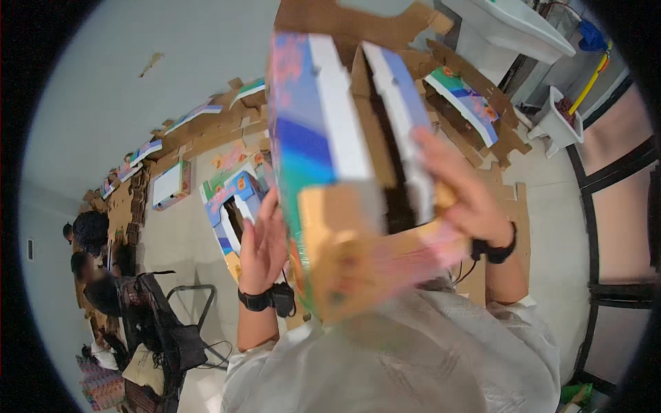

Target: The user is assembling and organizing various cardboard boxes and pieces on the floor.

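Close in front of me is a printed cardboard box [303,117] in blue, green and orange, tilted and blurred by motion. White flaps line a long dark gap in its upper face, and an orange-pink flap sticks out at the near end. My left hand [265,248] lies along its left side, thumb raised and fingertips partly hidden behind the cardboard. On the opposite side, my right hand [461,186] grips the edge by the flaps with fingers curled. Both wrists wear black bands. A similar printed box [237,206] with a gap in its top stands beyond my left hand.
A white-topped box [172,187] stands on the floor farther left. Large brown cartons line the wall, and one at the right holds a printed panel [465,103]. At far right are a white sink [516,31] and a mop bucket [559,124]. People sit by a black chair [148,310] at left.
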`<act>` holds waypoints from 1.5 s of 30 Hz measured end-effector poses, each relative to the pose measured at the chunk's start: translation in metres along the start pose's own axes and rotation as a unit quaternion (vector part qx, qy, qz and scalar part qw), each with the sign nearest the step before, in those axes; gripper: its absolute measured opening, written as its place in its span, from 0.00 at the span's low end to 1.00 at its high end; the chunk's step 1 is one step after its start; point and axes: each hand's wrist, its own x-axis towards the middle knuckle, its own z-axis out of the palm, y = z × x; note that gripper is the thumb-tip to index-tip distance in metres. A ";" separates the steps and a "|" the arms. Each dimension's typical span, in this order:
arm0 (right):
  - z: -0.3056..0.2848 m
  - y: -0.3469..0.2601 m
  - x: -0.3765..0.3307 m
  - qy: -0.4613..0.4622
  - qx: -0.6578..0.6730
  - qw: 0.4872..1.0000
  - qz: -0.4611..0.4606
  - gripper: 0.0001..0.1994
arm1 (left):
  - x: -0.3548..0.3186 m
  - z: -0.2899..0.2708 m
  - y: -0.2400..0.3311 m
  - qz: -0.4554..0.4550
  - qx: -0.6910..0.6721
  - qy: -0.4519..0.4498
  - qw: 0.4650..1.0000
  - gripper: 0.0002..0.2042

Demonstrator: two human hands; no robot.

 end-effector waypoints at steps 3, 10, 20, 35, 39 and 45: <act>0.035 0.010 -0.009 -0.172 -0.199 0.961 0.085 0.31 | -0.015 -0.017 -0.020 -0.104 0.027 0.006 0.994 0.38; 0.055 0.022 -0.045 -0.074 -0.086 0.976 0.187 0.40 | -0.037 -0.042 -0.023 0.070 0.453 0.178 0.871 0.24; 0.049 0.032 -0.066 0.035 0.092 0.950 0.295 0.39 | -0.010 -0.036 -0.017 0.103 0.529 0.042 0.842 0.28; 0.028 0.024 -0.059 0.017 0.135 0.986 0.095 0.39 | -0.015 -0.025 0.002 0.100 0.410 -0.090 0.902 0.23; 0.023 -0.007 -0.081 0.040 0.309 0.907 0.283 0.40 | -0.051 -0.021 0.024 0.016 0.291 -0.079 0.953 0.35; 0.012 0.008 -0.127 0.111 0.296 0.920 0.230 0.32 | -0.061 -0.045 0.036 -0.019 0.160 -0.032 0.986 0.32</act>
